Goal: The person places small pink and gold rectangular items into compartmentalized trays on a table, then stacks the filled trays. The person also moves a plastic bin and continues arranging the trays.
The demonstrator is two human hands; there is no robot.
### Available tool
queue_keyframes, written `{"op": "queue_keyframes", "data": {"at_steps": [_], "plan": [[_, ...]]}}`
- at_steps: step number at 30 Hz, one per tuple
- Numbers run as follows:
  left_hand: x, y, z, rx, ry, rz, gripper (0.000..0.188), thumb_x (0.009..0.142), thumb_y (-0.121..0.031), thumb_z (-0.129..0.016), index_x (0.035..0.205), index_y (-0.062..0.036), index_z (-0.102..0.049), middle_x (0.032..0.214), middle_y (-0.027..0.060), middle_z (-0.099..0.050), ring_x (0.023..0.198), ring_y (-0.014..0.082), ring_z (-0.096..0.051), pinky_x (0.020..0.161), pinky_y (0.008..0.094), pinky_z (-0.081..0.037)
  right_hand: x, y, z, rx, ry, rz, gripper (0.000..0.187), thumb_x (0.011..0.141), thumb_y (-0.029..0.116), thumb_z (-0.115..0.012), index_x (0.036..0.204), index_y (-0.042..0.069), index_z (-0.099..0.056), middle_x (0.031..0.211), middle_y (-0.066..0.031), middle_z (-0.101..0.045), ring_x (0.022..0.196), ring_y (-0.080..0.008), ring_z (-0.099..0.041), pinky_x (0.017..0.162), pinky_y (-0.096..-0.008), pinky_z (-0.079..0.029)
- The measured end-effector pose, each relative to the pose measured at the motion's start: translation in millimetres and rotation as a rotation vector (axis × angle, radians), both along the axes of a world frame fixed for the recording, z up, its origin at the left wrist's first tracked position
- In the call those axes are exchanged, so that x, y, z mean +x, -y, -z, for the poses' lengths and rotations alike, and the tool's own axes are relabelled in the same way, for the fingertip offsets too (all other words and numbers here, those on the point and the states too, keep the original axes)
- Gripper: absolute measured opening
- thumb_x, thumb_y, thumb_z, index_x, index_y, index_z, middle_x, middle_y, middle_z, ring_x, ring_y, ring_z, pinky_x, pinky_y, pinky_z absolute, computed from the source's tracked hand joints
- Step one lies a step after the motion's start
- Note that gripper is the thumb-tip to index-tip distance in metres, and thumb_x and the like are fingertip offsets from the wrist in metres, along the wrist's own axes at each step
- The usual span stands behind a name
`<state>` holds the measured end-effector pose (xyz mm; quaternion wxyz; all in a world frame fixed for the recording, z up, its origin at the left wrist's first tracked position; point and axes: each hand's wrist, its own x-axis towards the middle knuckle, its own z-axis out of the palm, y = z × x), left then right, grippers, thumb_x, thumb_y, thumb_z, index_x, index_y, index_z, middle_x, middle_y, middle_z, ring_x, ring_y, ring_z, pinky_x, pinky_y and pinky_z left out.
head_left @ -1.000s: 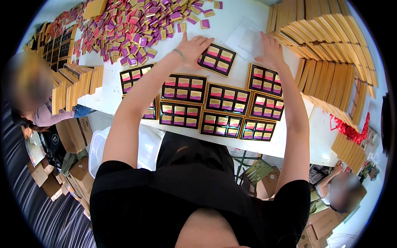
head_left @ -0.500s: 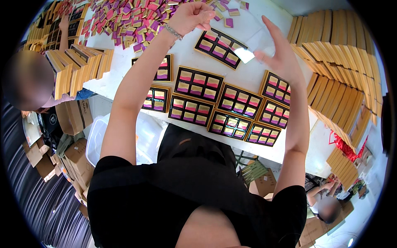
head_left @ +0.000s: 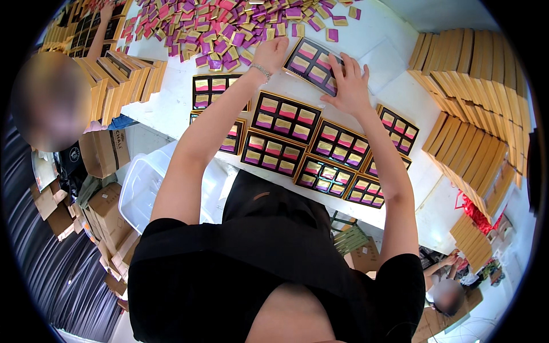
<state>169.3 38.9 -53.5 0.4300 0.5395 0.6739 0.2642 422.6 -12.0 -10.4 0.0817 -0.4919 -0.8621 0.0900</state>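
A black tray (head_left: 313,66) with gold edging holds several small flat pieces wrapped in pink, purple and gold, in two rows. A greyish sheen over it looks like a clear plastic sheet. My right hand (head_left: 350,91) rests on the tray's right end, fingers spread. At the left end, my left hand (head_left: 270,56) is closed, fingertips together; what they pinch, if anything, is hidden. Nearer me, similar filled trays (head_left: 286,117) lie side by side, some partly behind my forearms.
Loose wrapped pieces (head_left: 217,28) are heaped at the far left. Clear sheets (head_left: 386,66) lie right of the tray. Stacked gold-edged boxes (head_left: 469,57) line the right side, others (head_left: 117,80) the left. A clear plastic bin (head_left: 143,191) stands below the table. Other people work at both sides.
The clear sheet held up between my hands has come down over the far tray. My right hand has moved left and down onto it; my left hand has lowered to its left end.
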Motion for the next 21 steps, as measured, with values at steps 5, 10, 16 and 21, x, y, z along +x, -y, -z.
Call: {"op": "queue_keyframes", "data": {"at_steps": [5, 10, 16, 21], "plan": [[20.6, 9.2, -11.6, 0.094, -0.082, -0.005, 0.041, 0.089, -0.039, -0.055, 0.106, -0.0043, -0.068, 0.088, 0.0162, -0.069, 0.078, 0.0249, -0.067, 0.071, 0.0317, -0.050, -12.8, -6.7, 7.3, -0.010, 0.064, 0.050, 0.106, 0.058, 0.050, -0.080, 0.145, 0.018, -0.028, 0.140, -0.0171, -0.033, 0.128, -0.0343, -0.034, 0.096, -0.0703, -0.026], [24.1, 7.0, -6.5, 0.072, -0.135, -0.050, 0.036, 0.083, -0.033, -0.063, 0.107, -0.0065, -0.069, 0.089, 0.0151, -0.070, 0.079, 0.0236, -0.068, 0.073, 0.0313, -0.050, -22.3, -6.6, 8.3, 0.018, 0.133, 0.098, 0.103, 0.061, 0.055, -0.077, 0.144, 0.017, -0.030, 0.140, -0.0170, -0.034, 0.128, -0.0342, -0.034, 0.095, -0.0692, -0.027], [22.6, 6.2, -5.1, 0.064, -0.081, -0.102, 0.037, 0.082, -0.033, -0.066, 0.109, -0.0072, -0.069, 0.093, 0.0130, -0.071, 0.082, 0.0196, -0.068, 0.076, 0.0294, -0.050, -19.1, -8.3, 14.4, 0.056, 0.010, 0.107, 0.100, 0.061, 0.056, -0.076, 0.143, 0.016, -0.034, 0.139, -0.0171, -0.035, 0.127, -0.0345, -0.035, 0.094, -0.0637, -0.029], [27.1, 20.8, 0.1, 0.060, -0.049, -0.084, 0.033, 0.082, -0.027, -0.065, 0.110, -0.0095, -0.069, 0.097, 0.0109, -0.071, 0.089, 0.0220, -0.068, 0.081, 0.0311, -0.051, -19.0, 1.1, 10.1, -0.027, 0.087, 0.121, 0.102, 0.061, 0.059, -0.075, 0.143, 0.016, -0.034, 0.141, -0.0170, -0.034, 0.129, -0.0343, -0.033, 0.095, -0.0644, -0.028]]}}
